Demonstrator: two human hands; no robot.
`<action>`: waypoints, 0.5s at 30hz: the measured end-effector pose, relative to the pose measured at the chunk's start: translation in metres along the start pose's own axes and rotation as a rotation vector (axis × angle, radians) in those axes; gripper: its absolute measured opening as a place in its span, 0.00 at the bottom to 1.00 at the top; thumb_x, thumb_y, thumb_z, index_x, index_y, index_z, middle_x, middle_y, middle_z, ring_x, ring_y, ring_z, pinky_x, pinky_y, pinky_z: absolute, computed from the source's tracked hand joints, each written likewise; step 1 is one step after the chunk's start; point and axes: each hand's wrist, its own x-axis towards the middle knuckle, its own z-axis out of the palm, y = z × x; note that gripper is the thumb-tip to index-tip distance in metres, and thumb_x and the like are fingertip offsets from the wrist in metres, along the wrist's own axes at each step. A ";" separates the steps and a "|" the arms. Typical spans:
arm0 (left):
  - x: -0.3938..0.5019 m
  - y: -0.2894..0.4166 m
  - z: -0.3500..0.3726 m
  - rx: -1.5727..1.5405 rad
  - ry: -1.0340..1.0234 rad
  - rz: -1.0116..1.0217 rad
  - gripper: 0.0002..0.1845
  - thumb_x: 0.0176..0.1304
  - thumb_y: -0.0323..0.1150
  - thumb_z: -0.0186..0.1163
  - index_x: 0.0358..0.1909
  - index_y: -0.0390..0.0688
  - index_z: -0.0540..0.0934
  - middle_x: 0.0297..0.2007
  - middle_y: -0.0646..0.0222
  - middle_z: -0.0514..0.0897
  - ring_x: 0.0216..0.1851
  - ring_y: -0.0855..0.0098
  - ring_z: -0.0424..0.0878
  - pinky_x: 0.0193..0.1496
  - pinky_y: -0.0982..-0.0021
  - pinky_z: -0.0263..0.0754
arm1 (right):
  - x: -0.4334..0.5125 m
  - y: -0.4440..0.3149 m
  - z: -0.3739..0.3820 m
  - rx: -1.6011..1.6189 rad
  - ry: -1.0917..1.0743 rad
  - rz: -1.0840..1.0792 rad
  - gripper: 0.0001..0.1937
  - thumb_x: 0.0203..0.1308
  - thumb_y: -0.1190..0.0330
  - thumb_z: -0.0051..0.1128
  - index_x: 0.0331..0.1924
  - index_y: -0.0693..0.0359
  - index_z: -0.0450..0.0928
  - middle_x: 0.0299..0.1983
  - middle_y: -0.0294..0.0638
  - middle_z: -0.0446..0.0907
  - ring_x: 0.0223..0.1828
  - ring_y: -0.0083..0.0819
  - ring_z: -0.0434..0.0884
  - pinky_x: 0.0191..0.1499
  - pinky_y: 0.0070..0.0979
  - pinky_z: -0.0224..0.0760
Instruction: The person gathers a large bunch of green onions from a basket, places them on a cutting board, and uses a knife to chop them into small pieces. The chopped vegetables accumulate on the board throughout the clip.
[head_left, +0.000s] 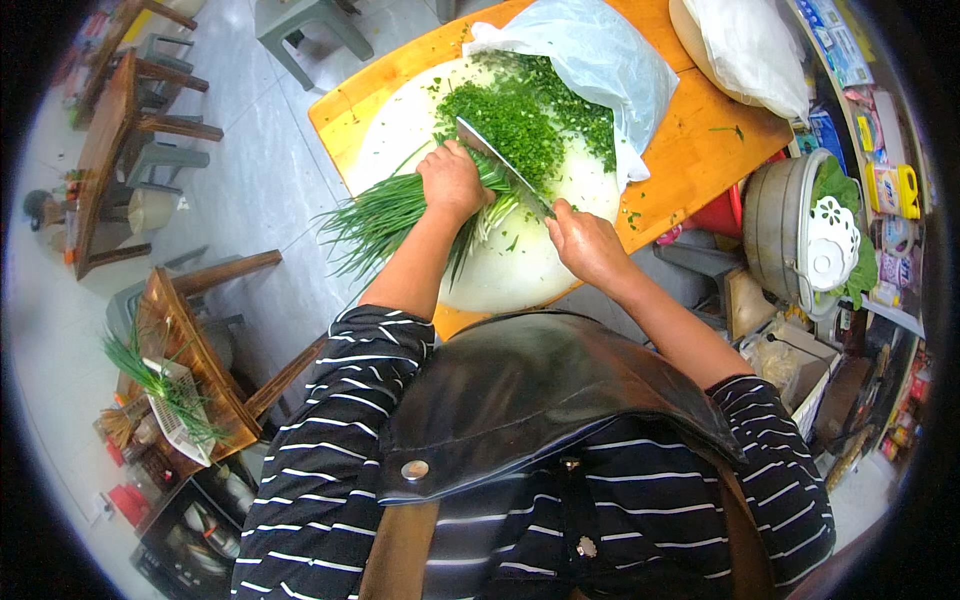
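Note:
On a round white cutting board (525, 262) my left hand (451, 180) presses down on a thick bunch of green chives or scallions (390, 217). Their leafy ends stick out past the board's left edge. My right hand (587, 241) grips the handle of a kitchen knife (501, 159). The broad blade lies slantwise just beyond my left hand, against the bunch. Past the blade spreads a heap of finely chopped greens (510, 124). A translucent plastic bag (600, 52) covers part of the chopped pile at the far side.
The board lies on an orange wooden table (720, 142). At right are a large metal pot (772, 217), a white openwork basket (832, 240) and a shelf with a yellow bottle (892, 191). At left, a white plastic basket (176, 420) with more greens sits on a wooden table (202, 367); a grey stool (311, 30) stands beyond.

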 end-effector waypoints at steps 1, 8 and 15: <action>0.000 0.000 0.000 -0.004 0.001 0.000 0.52 0.35 0.54 0.78 0.57 0.30 0.67 0.49 0.53 0.79 0.53 0.55 0.77 0.57 0.58 0.71 | 0.001 0.000 0.001 -0.009 -0.007 0.006 0.12 0.70 0.65 0.47 0.40 0.67 0.67 0.20 0.55 0.79 0.25 0.56 0.81 0.29 0.50 0.74; 0.002 0.000 0.004 0.020 0.015 -0.004 0.48 0.35 0.54 0.79 0.52 0.31 0.69 0.48 0.53 0.79 0.51 0.55 0.78 0.56 0.59 0.71 | 0.006 -0.003 0.001 -0.075 -0.089 0.048 0.12 0.69 0.64 0.49 0.41 0.66 0.67 0.21 0.54 0.79 0.26 0.56 0.81 0.30 0.50 0.74; 0.006 -0.002 0.004 0.001 -0.039 0.012 0.51 0.35 0.57 0.78 0.54 0.32 0.68 0.49 0.54 0.79 0.53 0.57 0.77 0.56 0.56 0.70 | 0.028 0.001 0.020 -0.059 -0.086 0.020 0.07 0.65 0.72 0.46 0.37 0.69 0.68 0.20 0.57 0.79 0.24 0.55 0.82 0.28 0.49 0.75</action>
